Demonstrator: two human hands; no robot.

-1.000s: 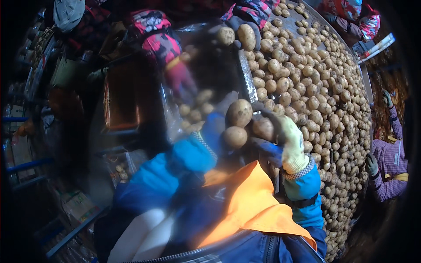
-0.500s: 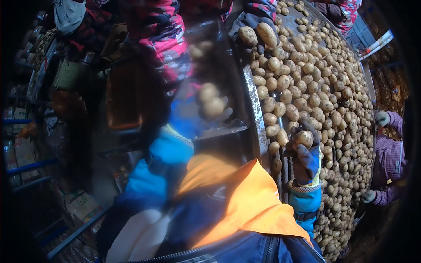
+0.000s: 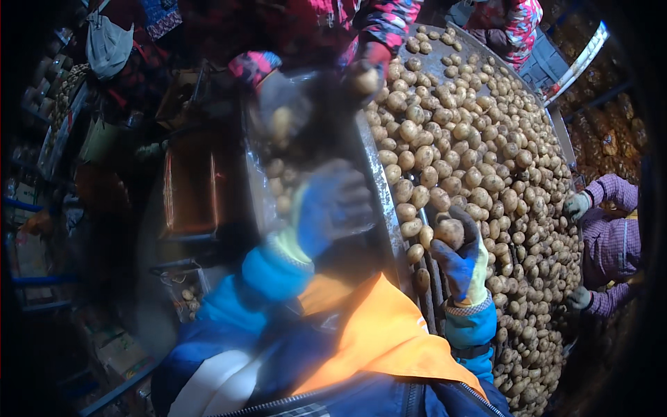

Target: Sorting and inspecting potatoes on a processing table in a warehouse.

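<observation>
My left hand (image 3: pixel 335 201), in a blue and grey glove, is blurred by motion above the near right part of a plastic-lined crate (image 3: pixel 256 182). Its fingers look stretched out, and no potato shows in it. Several potatoes (image 3: pixel 278 186) lie in the crate, left of this hand. Over the sorting table's near edge, my right hand (image 3: pixel 467 260) is closed round a potato (image 3: pixel 450 233), its palm side up. Loose potatoes (image 3: pixel 479 177) lie thickly beside and beyond it.
A metal rim (image 3: pixel 383 187) divides the crate from the table (image 3: pixel 434 64). Across the crate, a co-worker's gloved hands hold one potato (image 3: pixel 365 82) and another potato (image 3: pixel 281 124). At right, another person's gloved hands (image 3: pixel 578 206) touch the pile. An orange-brown crate (image 3: pixel 191 184) stands at left.
My left hand has let go of its potatoes and moved slightly right. My right hand still holds a potato, its palm turned further up. The co-worker's hands have come over the crate with potatoes.
</observation>
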